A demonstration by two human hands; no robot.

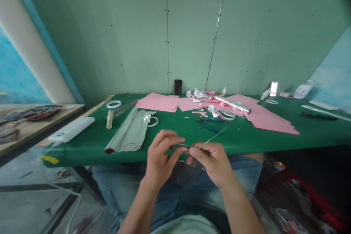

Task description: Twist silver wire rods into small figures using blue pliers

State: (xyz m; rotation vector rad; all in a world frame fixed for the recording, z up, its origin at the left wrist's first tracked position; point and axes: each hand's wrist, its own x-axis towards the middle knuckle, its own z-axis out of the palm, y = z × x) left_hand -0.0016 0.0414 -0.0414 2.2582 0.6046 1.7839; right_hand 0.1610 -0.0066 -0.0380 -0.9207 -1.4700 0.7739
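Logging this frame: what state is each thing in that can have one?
thin wire: held between both hands, far end free.
left hand: pinched shut on the thin wire.
right hand: pinched shut on the thin wire.
foil roll: partly unrolled, lying on the green table.
crumpled foil: balled up amid the pink paper.
phone: upright against the wall, screen dark.

A long table covered in dark green cloth (82,146) is set against a pale green panelled wall (192,25). Left of the table, a slanted white column edged in blue (27,44) and a bare wooden bench (68,111) are seen. Grey concrete floor (27,197) is seen below the table and a light blue panel (334,65) to its right. All is lit softly and evenly.
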